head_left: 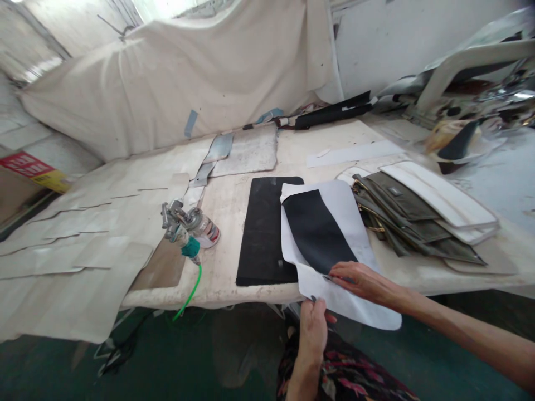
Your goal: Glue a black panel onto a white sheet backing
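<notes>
A white sheet (351, 303) with rounded corners hangs partly over the table's front edge. A smooth black panel (320, 231) lies on its upper part. My left hand (313, 323) is closed on the sheet's lower left edge, thumb on top. My right hand (353, 278) pinches the sheet where it meets the lower end of the black panel; its fingertips partly hide that spot. Under the sheet's left side rests a stack of black pieces (263, 231), with a small light fleck near its lower right.
A spray gun (179, 225) with a green hose stands left of the black stack. Overlapping beige sheets (75, 262) cover the table's left. Olive pouches (401, 209) with zips and white panels (438, 192) lie at the right. A sewing machine (460, 72) stands behind them.
</notes>
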A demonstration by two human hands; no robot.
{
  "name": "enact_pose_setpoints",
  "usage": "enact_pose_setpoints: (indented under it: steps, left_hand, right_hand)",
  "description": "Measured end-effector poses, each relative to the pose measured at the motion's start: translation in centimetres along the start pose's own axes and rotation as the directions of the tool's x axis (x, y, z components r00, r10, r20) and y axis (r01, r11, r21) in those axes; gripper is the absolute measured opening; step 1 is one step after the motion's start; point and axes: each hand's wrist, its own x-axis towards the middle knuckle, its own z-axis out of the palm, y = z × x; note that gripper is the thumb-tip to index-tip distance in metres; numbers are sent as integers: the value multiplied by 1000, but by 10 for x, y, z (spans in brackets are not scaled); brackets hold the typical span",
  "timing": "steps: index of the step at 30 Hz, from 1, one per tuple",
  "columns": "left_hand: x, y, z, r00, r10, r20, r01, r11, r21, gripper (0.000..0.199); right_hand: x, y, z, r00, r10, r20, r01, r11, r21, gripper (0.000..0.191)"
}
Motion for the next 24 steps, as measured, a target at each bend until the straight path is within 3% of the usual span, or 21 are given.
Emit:
enact_pose_setpoints:
  steps: [3, 7, 12, 19, 24]
  left_hand:
    - [-2, 11, -1, 1000, 0, -20, 0, 1000, 27, 14]
    - [-2, 22, 2, 1000, -20, 6, 21, 990, -136, 9]
    - [1, 28, 4, 992, -29, 124, 66, 949, -308, 9]
    - [2, 36, 1, 993, -17, 119, 64, 911, -407, 6]
    - [-7, 18, -11, 992, -16, 123, 70, 890, -451, 15]
  right_hand:
    - [3, -7, -4, 987, 108, -120, -110, 994, -15, 33]
    - [15, -8, -7, 949, 218, -227, -218, 976, 29, 31]
    - [33, -2, -26, 948, 236, -213, -232, 972, 42, 31]
    - [55, -6, -55, 958, 227, -173, -224, 974, 36, 29]
    - [66, 23, -81, 906, 341, -249, -338, 939, 57, 36]
